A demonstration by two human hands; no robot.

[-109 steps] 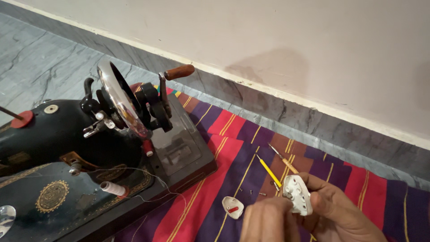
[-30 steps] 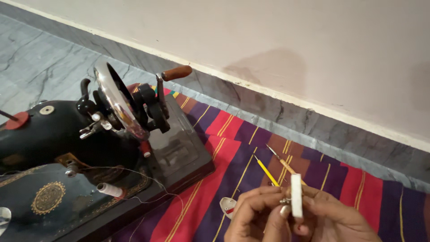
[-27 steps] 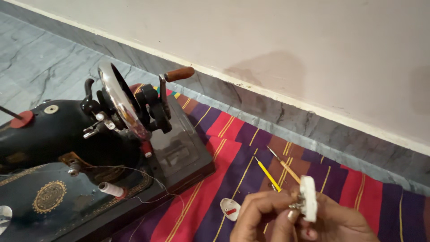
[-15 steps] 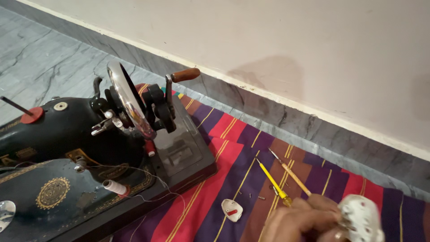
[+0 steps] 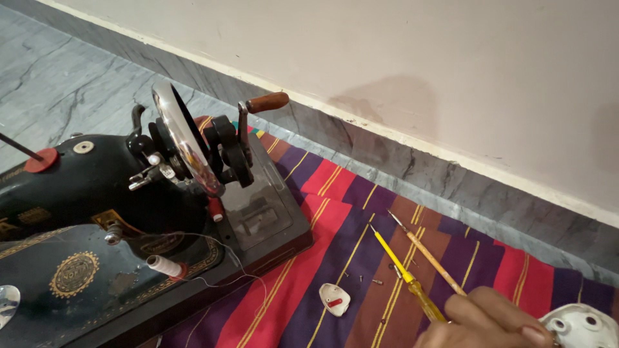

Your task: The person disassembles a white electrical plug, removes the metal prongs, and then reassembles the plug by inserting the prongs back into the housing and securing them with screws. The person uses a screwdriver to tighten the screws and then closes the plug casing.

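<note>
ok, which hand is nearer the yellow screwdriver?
Left, most likely. The left hand lies over the yellow screwdriver at its handle end, fingertips on the white plug body. The right hand is not in view.

A white plastic plug body [image 5: 580,325] shows at the near right corner, its inner face turned up with round moulded sockets and ribs visible; it is cut off by the frame edge. A hand's fingertips [image 5: 496,319] press on its left side. Its separate cover [image 5: 335,299], a small white rounded-triangle piece with a red mark, lies flat on the striped cloth [image 5: 322,212], well apart to the left.
</note>
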